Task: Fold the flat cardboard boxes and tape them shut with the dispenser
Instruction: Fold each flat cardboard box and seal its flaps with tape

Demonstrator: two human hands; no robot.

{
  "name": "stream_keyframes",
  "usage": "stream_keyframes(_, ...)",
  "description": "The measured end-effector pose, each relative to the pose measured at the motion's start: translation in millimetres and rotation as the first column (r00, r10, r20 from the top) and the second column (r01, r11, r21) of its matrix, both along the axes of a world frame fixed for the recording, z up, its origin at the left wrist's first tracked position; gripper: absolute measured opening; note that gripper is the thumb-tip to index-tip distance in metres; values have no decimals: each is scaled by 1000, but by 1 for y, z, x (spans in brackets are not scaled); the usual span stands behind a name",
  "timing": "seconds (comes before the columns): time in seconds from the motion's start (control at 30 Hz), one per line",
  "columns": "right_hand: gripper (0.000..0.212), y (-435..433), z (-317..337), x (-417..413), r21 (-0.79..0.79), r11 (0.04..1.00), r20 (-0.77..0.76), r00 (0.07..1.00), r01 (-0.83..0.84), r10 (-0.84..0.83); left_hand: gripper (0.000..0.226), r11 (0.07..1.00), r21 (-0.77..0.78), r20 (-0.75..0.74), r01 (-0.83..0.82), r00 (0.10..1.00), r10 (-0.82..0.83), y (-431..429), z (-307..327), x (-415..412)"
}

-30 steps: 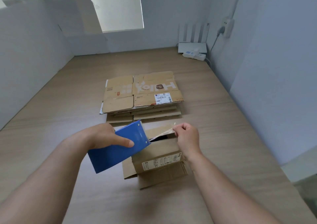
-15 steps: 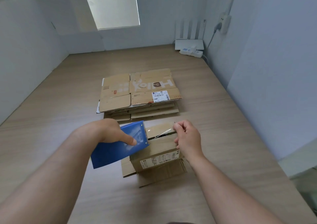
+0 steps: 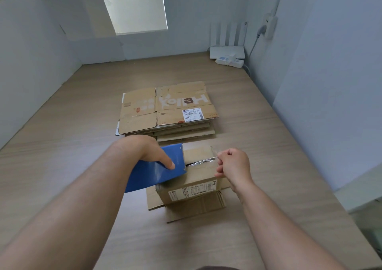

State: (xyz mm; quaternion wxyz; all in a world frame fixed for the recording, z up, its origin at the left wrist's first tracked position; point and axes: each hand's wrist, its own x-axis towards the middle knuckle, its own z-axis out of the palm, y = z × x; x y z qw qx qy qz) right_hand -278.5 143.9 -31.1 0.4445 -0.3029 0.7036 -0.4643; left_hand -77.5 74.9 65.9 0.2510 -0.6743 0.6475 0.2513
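My left hand (image 3: 144, 151) grips blue dispenser (image 3: 157, 168); right hand (image 3: 233, 166) pinches tape (image 3: 203, 162) stretched between them over box (image 3: 198, 185).

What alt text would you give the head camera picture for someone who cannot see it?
A person's left hand holds a blue tape dispenser against a folded brown cardboard box, while the right hand pinches a strip of clear tape stretched over its top seam. A stack of flat cardboard boxes lies beyond on the wooden table.
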Motion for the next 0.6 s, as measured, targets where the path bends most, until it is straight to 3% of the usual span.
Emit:
stream_keyframes(0.33,18,2,-5,-7,-28,1000,-2,1000,4,-4,56,999,1,25,45,999,-45,0,0,-4)
stream_keyframes(0.6,20,-1,-19,-13,53,996,24,997,-70,68,56,998,-8,25,58,998,-57,3,-1,-7)
